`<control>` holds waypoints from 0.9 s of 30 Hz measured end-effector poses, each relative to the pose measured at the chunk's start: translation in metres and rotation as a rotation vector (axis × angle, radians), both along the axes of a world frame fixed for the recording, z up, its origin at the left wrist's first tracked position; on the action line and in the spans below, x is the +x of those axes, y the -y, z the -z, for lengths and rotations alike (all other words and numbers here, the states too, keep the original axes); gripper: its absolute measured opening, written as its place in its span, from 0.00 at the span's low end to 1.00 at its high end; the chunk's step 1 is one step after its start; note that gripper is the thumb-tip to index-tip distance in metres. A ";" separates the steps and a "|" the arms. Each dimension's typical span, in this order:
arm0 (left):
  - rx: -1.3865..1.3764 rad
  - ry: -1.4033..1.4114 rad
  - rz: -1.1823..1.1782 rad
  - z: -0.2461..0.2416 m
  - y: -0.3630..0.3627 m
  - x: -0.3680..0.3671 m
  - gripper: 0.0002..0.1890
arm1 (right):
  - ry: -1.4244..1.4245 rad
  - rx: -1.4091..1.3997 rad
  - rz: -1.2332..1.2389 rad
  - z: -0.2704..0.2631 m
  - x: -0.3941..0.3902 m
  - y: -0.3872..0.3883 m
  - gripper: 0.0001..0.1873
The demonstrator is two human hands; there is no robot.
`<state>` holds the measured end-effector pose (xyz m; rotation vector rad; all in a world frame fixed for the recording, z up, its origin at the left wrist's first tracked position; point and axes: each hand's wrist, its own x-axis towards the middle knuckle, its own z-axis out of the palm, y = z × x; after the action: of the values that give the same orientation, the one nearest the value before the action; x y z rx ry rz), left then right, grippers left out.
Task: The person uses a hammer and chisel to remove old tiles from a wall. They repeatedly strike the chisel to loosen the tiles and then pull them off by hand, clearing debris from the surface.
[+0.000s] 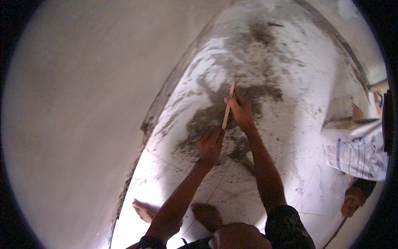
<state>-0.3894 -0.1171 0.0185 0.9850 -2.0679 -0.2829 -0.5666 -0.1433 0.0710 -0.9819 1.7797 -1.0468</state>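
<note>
A thin flat wooden stick (228, 107) is held over a dark, crumbly patch of mortar or dirt (202, 116) on the white tiled floor (307, 168). My right hand (241, 109) grips the stick near its middle, thumb across it. My left hand (211, 143) is at the stick's lower end, its fingertips touching or pinching it; its palm side is hidden. Both of my bare feet stand below on the tiles.
A plastered wall (87, 93) rises at left, with a rough mortar strip (161, 99) along its foot. A printed white sack (357, 152) lies at right. Below it is a power tool (354, 199) with a cord. A small dark piece (275, 24) lies farther off.
</note>
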 end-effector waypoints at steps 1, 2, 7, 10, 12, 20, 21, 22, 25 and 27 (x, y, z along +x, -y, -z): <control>0.017 0.052 0.050 0.001 -0.002 -0.006 0.15 | -0.103 0.049 0.049 0.000 -0.018 -0.013 0.39; 0.042 0.105 0.101 0.002 -0.006 -0.012 0.16 | -0.288 0.076 0.135 -0.001 -0.037 -0.030 0.41; 0.011 0.319 -0.189 0.016 0.054 0.025 0.36 | -1.032 0.277 0.113 0.022 -0.122 -0.102 0.46; 0.220 0.335 -0.255 0.034 0.067 0.039 0.42 | -0.938 0.407 0.136 0.019 -0.144 -0.136 0.45; 0.203 0.334 -0.205 0.038 0.068 0.027 0.43 | -0.964 0.447 0.193 0.022 -0.154 -0.161 0.43; 0.549 0.152 0.250 0.028 0.106 -0.074 0.42 | -1.056 0.403 0.231 0.037 -0.144 -0.185 0.38; 0.617 0.093 0.525 0.013 0.096 -0.095 0.42 | -1.050 0.406 0.218 0.029 -0.149 -0.188 0.38; 0.472 0.156 0.592 0.004 0.091 -0.106 0.41 | -1.087 0.366 0.222 0.032 -0.155 -0.190 0.38; 0.046 0.368 0.753 -0.013 0.083 -0.104 0.40 | -1.147 0.303 0.201 0.051 -0.152 -0.187 0.39; 0.020 0.730 0.859 -0.055 0.080 -0.100 0.38 | -1.166 0.371 0.191 0.051 -0.144 -0.185 0.40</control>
<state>-0.4894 -0.1972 0.0733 0.1218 -3.0933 -0.4135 -0.7110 0.0420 0.0200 -1.3048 2.8962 -0.1261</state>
